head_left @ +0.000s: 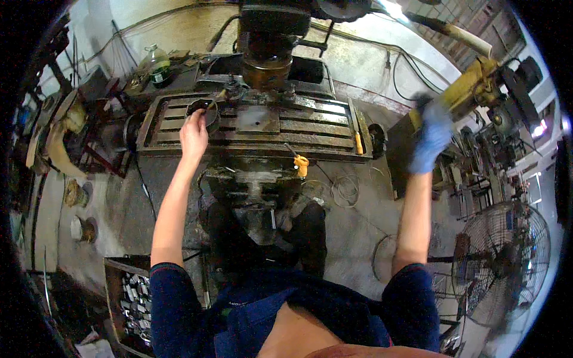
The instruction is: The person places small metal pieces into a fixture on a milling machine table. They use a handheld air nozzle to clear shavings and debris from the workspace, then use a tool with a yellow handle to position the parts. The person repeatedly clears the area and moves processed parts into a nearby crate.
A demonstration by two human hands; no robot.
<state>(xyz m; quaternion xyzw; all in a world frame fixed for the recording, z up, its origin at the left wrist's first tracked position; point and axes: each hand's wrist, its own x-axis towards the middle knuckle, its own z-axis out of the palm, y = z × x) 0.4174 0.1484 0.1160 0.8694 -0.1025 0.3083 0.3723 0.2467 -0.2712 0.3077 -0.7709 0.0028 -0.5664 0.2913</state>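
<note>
On the left part of the slotted machine table (239,147), my bare left hand (194,134) reaches to a round dark can (213,122). Its fingers are drawn together at the can's rim; what they pinch, if anything, is too small to make out. To the can's right lies a flat grey metal plate (258,119), below the machine's spindle head (265,71). My right hand (433,137), in a blue glove, is raised at the right next to a yellow machine housing (471,89). Motion smears its fingers, and a dark blurred shape (422,101) shows by them.
A yellow-handled tool (359,143) lies at the table's right end; an orange-handled tool (300,164) sits at its front edge. A crate (113,298) holds several metal pieces (136,307) at lower left. A large fan (501,262) stands right. Behind is a bottle (158,68).
</note>
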